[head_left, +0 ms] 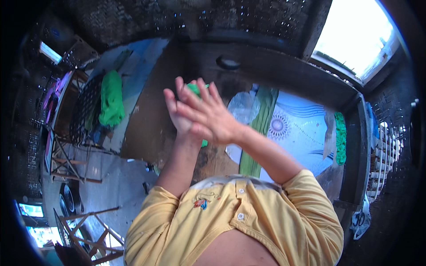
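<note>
Palm to palm in front of my chest, my two hands meet over a brown wooden table [217,164]. My right hand [213,114] lies across the front with its fingers stretched and spread. Behind it, my left hand [179,120] is partly covered, its visible fingers also extended. Bright green material [194,88] shows behind the fingers, and another bit of green [204,143] shows below the wrists. Whether any of it lies between the palms or on the table is hidden. A clear plastic bag [242,106] rests on the table just right of my hands.
Right of the bag runs a long green strip [265,111], beside a white and blue patterned sheet [299,128]. Green ruffled pieces [340,138] line the table's right end. At left, a green bundle [111,98] lies by a dark lattice [84,108]. A raised board [275,61] edges the table's far side.
</note>
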Available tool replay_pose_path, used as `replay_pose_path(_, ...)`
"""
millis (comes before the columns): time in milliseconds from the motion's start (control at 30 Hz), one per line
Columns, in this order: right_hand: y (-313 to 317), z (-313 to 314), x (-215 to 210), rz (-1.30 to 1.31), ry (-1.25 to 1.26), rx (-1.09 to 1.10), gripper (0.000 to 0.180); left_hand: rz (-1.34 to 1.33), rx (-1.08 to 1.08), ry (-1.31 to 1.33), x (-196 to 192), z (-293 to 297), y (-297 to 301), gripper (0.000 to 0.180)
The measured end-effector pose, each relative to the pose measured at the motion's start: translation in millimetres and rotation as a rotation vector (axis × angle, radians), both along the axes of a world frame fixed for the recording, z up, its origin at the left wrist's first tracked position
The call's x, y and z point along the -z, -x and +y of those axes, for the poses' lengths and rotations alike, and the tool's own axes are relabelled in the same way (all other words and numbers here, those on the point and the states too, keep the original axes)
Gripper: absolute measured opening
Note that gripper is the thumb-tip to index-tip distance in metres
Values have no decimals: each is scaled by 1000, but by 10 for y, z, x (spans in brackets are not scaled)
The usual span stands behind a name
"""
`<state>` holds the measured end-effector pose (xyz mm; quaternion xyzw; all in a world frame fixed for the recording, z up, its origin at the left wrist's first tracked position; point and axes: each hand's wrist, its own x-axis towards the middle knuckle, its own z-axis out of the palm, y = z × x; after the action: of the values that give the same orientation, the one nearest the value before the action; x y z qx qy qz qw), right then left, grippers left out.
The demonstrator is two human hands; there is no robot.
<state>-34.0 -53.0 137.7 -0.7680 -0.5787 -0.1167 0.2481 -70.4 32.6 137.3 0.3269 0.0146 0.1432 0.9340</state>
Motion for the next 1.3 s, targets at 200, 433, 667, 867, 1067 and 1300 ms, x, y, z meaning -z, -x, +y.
replay_pose_path(200,103,116,77,293,-194,-110,51,63,-40,171,-63,253,129,60)
replay_pose_path(433,24,219,77,102,-257,37,49,-158,32,100,13,44,160,50)
replay_pose_path(667,145,165,-165,8,-45,-103,57,-30,4,-49,216,163,182,62)
replay_pose_path(867,216,174,-252,-184,-296,-29,92,-198,66,-127,62,-276,245,71)
replay_pose_path(1067,521,-9,209,11,-216,55,71,-283,93,151,-226,678,156,64)
replay_pose_path(1300,103,-273,-112,206,-681,318,14,-234,63,217,-24,579,100,67)
